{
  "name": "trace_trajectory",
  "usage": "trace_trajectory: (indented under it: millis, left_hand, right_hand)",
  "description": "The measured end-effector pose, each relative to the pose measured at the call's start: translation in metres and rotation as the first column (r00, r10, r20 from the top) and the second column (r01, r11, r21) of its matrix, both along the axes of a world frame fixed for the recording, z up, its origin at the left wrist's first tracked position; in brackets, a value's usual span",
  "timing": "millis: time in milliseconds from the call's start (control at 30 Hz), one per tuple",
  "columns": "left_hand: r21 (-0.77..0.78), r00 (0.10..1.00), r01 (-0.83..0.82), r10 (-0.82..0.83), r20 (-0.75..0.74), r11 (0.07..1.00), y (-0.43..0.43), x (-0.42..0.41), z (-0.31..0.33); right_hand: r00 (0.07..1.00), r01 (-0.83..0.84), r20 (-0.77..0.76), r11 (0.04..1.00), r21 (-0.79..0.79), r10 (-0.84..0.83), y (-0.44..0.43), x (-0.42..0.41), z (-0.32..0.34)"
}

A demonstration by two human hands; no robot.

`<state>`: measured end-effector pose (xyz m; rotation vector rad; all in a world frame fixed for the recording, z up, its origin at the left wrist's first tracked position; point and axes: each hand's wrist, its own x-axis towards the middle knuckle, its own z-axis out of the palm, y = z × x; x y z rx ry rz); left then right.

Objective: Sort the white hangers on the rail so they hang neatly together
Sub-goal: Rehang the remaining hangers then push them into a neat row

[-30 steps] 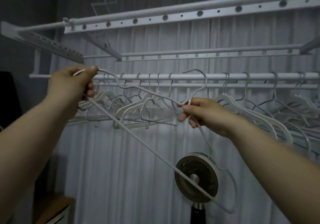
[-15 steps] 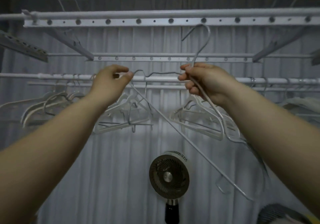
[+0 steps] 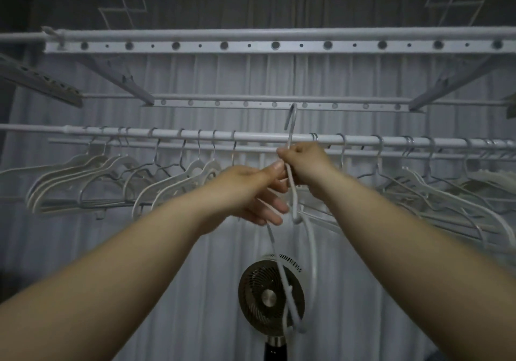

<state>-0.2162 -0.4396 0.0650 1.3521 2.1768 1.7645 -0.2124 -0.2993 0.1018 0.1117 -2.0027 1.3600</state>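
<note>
A thin white hanger (image 3: 292, 198) hangs edge-on in front of me, its hook sticking up above the rail (image 3: 257, 136). My right hand (image 3: 305, 165) grips its neck just below the hook. My left hand (image 3: 251, 190) pinches the same hanger right beside it, the lower fingers spread. The hanger's body dangles down in front of the fan. Several white hangers (image 3: 92, 176) hang bunched on the rail to the left, and several more white hangers (image 3: 435, 190) hang to the right. The rail has a gap above my hands.
A round standing fan (image 3: 265, 296) stands below my hands. Two perforated drying bars (image 3: 273, 44) run overhead, with slanted brackets (image 3: 122, 81) at both sides. Pale curtains (image 3: 195, 249) hang behind everything.
My hands have come together at the centre. The hanger has turned from spread sideways to edge-on and sunk lower, its hook now just over the rail. The view has shifted so more hangers show.
</note>
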Motion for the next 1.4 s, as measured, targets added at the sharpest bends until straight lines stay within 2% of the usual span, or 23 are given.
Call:
trace_trajectory:
  millis: [100,200,333,467,533,600,667,700,733,833,900,1067,1400]
  left_hand:
    - [-0.099,0.993,0.081,-0.072,0.088,0.992,-0.002,0.004,-0.005]
    - [-0.169,0.991,0.092,-0.073,0.114,0.981,0.001,0.005,-0.010]
    - [-0.181,0.994,-0.083,0.096,0.060,0.980,0.014,-0.011,-0.015]
    - [-0.128,0.987,-0.142,0.150,0.053,0.981,0.025,-0.029,-0.018]
    - [-0.089,0.984,-0.157,0.164,0.075,0.984,0.032,-0.038,-0.017]
    - [-0.056,0.979,-0.179,0.184,0.093,0.982,0.039,-0.046,-0.015]
    - [-0.022,0.975,-0.193,0.194,0.108,0.981,0.044,-0.056,-0.010]
    - [-0.005,0.974,-0.197,0.196,0.114,0.980,0.046,-0.061,-0.008]
    - [0.009,0.973,-0.201,0.198,0.119,0.980,0.048,-0.066,-0.005]
    - [0.036,0.970,-0.202,0.195,0.144,0.979,0.053,-0.082,0.005]
    - [0.056,0.966,-0.197,0.184,0.184,0.979,0.055,-0.092,0.010]
    - [0.092,0.954,-0.192,0.163,0.253,0.977,0.067,-0.104,0.017]
    - [-0.003,0.942,-0.193,0.186,0.279,0.981,0.075,-0.114,0.008]
  right_hand:
    - [0.999,0.038,-0.008,0.999,-0.002,-0.038,0.003,-0.014,-0.003]
    - [0.999,0.048,0.007,0.998,-0.029,-0.048,0.005,-0.025,-0.005]
    - [0.998,0.069,0.011,0.998,0.000,-0.069,0.011,-0.035,-0.007]
    - [0.984,0.176,0.018,0.983,0.060,-0.177,0.028,-0.042,-0.008]
    - [0.928,0.363,-0.009,0.895,0.259,-0.373,0.043,-0.040,-0.009]
    - [0.807,0.532,-0.068,0.673,0.513,-0.586,0.058,-0.032,-0.011]
    - [0.706,0.579,-0.118,0.474,0.663,-0.698,0.072,-0.026,-0.015]
    - [0.674,0.576,-0.113,0.425,0.698,-0.730,0.079,-0.024,-0.016]
    - [0.654,0.565,-0.081,0.414,0.714,-0.752,0.085,-0.024,-0.017]
    - [0.641,0.506,0.046,0.467,0.725,-0.766,0.099,-0.024,-0.021]
    - [0.642,0.482,0.072,0.474,0.737,-0.764,0.106,-0.025,-0.025]
    - [0.640,0.504,0.014,0.434,0.746,-0.768,0.114,-0.026,-0.033]
    - [0.578,0.528,-0.130,0.247,0.813,-0.806,0.118,-0.029,-0.035]
